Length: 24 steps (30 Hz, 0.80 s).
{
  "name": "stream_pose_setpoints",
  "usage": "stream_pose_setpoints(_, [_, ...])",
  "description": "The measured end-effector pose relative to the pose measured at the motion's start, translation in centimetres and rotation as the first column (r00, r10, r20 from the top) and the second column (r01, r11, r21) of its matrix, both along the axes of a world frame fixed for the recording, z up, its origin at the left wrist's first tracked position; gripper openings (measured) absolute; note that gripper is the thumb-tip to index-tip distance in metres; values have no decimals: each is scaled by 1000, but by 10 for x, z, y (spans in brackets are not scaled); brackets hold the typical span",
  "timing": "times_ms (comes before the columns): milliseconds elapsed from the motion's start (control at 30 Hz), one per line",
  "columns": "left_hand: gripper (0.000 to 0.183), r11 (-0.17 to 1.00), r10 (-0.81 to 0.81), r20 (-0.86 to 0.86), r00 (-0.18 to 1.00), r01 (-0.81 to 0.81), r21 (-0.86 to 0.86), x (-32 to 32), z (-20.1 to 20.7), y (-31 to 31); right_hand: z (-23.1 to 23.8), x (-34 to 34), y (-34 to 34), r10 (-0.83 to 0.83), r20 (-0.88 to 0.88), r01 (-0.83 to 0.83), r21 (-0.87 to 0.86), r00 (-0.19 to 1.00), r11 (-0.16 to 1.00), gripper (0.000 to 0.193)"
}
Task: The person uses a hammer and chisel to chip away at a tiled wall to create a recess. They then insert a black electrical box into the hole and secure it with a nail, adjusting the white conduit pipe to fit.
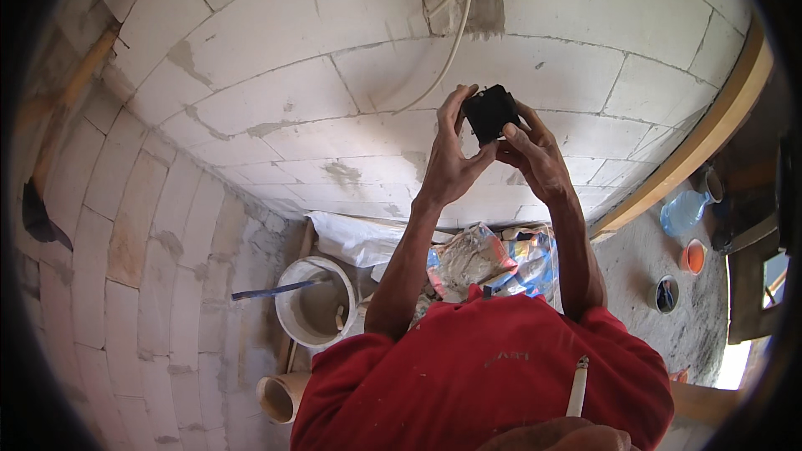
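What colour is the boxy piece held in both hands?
The boxy piece is black; it shows best in the head view.

Place: indoor building site | bare block walls (pixel 551 71) | mortar patch (pixel 486 14) | hanging cable (pixel 460 31) | white bucket (pixel 285 320)

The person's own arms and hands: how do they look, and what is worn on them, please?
The left hand and right hand are both bare, with no gloves visible. The forearms are uncovered too. The person wears a red fabric shirt with short sleeves; small, faint lettering marks its chest.
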<state>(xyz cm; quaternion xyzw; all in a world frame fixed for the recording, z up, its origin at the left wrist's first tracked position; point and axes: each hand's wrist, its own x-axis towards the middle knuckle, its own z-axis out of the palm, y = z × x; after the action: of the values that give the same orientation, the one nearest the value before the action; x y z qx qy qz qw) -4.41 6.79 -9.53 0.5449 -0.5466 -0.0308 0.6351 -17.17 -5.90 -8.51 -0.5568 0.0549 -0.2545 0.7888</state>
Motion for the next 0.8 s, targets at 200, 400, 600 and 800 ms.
stream_pose_setpoints(200, [63, 938, 342, 58, 938, -344, 37, 57, 22, -2, -26, 15, -32, -116, 22, 116, -25, 993, 993, 73])
stream_pose_setpoints(400, [38, 549, 163, 623, 765, -595, 587, 104, 26, -24, -99, 18, -37, -73, -171, 49, -140, 983, 989, 71])
stream_pose_setpoints(600, [38, 677, 40, 245, 969, -207, 706, 73, 13, -70, -143, 0, -28, -50, -268, 25, -95, 962, 995, 70])
stream_pose_setpoints(800, [37, 750, 155, 103, 983, -185, 636, 64, -7, -91, -157, -36, -33, -1, -321, 4, 9, 947, 1000, 78])
